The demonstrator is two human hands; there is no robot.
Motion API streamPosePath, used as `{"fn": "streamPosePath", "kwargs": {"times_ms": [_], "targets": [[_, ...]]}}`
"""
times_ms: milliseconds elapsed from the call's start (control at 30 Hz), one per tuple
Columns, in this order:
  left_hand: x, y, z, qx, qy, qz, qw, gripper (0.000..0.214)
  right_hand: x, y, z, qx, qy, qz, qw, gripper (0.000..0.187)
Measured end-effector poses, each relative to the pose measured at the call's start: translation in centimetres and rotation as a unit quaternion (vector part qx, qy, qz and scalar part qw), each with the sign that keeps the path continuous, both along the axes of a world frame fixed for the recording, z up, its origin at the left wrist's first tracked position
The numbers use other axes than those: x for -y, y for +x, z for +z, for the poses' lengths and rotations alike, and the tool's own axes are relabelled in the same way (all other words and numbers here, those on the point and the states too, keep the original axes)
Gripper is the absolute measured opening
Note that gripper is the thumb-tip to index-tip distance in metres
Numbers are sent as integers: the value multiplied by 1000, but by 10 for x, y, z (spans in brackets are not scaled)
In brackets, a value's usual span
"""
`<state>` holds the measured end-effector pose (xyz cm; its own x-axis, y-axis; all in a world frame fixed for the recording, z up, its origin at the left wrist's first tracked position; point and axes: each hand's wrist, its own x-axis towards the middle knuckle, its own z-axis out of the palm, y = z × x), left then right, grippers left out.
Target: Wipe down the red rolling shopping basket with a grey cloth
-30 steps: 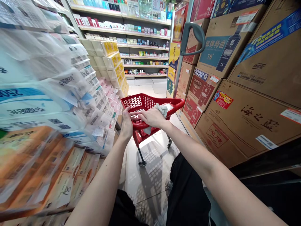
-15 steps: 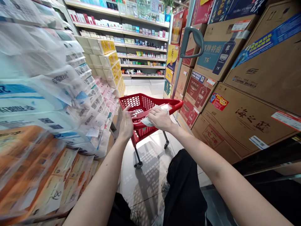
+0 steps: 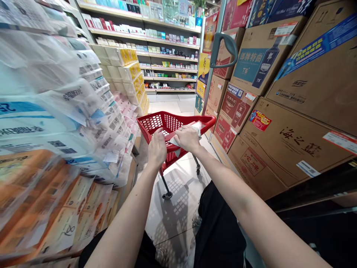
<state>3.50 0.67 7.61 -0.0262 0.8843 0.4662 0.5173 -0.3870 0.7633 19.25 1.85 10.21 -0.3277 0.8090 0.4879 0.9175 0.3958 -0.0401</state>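
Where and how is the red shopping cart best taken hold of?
The red cart is probably best gripped by the right end of its handle, from the near side: this rounded stretch shows bare, while the right hand and pale cloth cover the middle and the left hand is near the left end.

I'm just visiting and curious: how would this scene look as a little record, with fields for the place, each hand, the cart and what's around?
Place: shop aisle, pale tiled floor
Left hand: at the near edge of the red shopping cart; exact grip unclear
Right hand: holding a pale cloth against the cart's handle area
Cart: upright, dark wheels below
Left side: stacked wrapped packs
Right side: stacked cardboard boxes
Far end: shelves of small goods
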Motion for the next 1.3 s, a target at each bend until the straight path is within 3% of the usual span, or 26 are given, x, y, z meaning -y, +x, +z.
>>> {"fn": "streamPosePath", "kwargs": {"times_ms": [200, 333, 467, 633, 800, 900, 1033, 1167, 1300], "targets": [[1, 14, 3, -8, 13, 33, 999, 60, 46, -20, -30, -129, 43, 4, 991, 34], [-5, 10, 0, 55, -8, 19, 998, 64, 58, -11, -34, -110, 38, 59, 991, 39], [-11, 6, -6, 168, -44, -24, 984, 68, 33, 16, -25, -24, 39, 114, 992, 42], [-14, 17, -4, 285, -74, -70, 953, 70, -7, 20, -19, 1, 57, 51, 997, 46], [-12, 22, -8, 288, -94, -122, 945, 73, -22, 17, -18, 19, 58, 14, 998, 47], [-20, 10, -19, 219, -68, -123, 966, 71, -23, 25, -18, 18, 60, 54, 997, 44], [-45, -15, -33, -11, -23, -90, 996, 59, -24, 40, -14, 35, 40, 119, 991, 45], [-59, -20, -33, -189, -20, -87, 978, 55, -22, 54, -6, 39, 16, 116, 992, 40], [-45, -5, -24, -254, -23, -36, 966, 53, 0, 53, -10, 24, 23, 99, 995, 43]]}}
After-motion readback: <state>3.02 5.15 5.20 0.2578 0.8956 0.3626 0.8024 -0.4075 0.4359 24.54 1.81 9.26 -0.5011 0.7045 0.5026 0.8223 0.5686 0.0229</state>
